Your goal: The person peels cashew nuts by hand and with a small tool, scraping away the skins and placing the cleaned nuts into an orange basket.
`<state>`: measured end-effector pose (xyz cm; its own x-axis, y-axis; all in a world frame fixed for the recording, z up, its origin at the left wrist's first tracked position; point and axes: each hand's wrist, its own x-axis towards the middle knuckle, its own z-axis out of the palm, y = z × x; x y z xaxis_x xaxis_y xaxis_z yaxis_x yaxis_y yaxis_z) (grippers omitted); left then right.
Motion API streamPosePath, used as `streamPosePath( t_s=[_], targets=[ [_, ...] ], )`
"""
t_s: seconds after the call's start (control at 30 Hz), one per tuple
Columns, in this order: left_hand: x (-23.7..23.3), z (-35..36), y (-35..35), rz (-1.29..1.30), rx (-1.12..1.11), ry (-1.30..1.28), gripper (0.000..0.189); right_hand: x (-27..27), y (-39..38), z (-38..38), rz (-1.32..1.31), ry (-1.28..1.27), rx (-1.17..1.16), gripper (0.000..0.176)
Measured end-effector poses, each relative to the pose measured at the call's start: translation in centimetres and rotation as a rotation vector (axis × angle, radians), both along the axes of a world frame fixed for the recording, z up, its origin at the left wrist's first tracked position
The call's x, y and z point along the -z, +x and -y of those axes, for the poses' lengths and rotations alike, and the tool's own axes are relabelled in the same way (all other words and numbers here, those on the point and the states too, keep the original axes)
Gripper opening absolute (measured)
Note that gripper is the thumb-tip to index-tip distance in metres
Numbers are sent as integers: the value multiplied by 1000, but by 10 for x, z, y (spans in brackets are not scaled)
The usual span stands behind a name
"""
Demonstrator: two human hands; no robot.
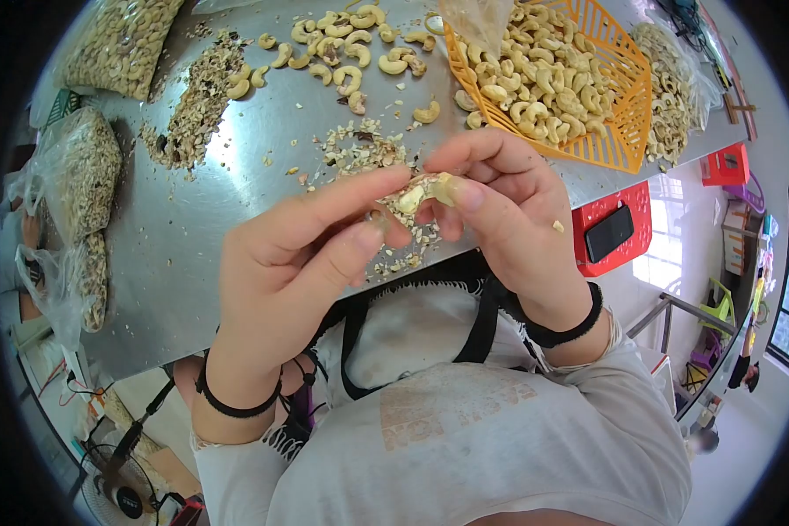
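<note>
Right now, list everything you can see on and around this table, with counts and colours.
held cashew: one, pale, between both grips
loose cashews: many, cream, table's far side
basket: one, orange, far right, full of cashews
broken bits: one heap, brown, far left
plastic bags: several, clear, left edge
table: one, steel grey
phone: one, black, on red tray
wristbands: two, black, one per wrist
left grip: bare, pinching held cashew
right grip: bare, pinching held cashew

There are 2 hands (294, 263) (508, 197), 1 held cashew (419, 194), 1 orange basket (629, 131), 2 black wristbands (237, 407) (572, 330) and 1 phone (609, 233).
</note>
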<state>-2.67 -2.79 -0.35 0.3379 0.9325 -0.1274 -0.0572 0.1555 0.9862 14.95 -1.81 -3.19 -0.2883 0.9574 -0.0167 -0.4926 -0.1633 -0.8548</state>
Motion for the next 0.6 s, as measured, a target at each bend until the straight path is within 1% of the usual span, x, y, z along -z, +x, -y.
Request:
streamPosePath(
  t_s=[0.17,0.27,0.33,0.37,0.43,0.47,0.53,0.57,0.6],
  targets=[
    [-3,-1,-1,15,34,11,29,-1,2,-2,-14,-13,-46,16],
    [-3,-1,-1,-62,55,68,29,0,2,-2,-16,-4,-43,16],
    [-3,-3,0,-231,65,263,27,0,1,-1,-4,-3,-30,16],
    [-2,-3,0,-231,65,263,27,-1,0,-1,7,-3,-18,16],
    [-1,-5,-1,-400,69,467,27,-1,-1,0,18,-9,-11,16],
    [1,-5,1,-400,69,467,27,-1,-1,1,28,-15,-5,16],
    [6,-5,3,-417,-4,645,26,-1,-2,2,13,-15,-15,16],
    [6,-4,2,-418,-4,645,26,-1,-2,2,-2,-15,-25,16],
    [6,-3,0,-320,-7,501,26,-2,-2,1,-2,-15,-25,16]
  ],
)
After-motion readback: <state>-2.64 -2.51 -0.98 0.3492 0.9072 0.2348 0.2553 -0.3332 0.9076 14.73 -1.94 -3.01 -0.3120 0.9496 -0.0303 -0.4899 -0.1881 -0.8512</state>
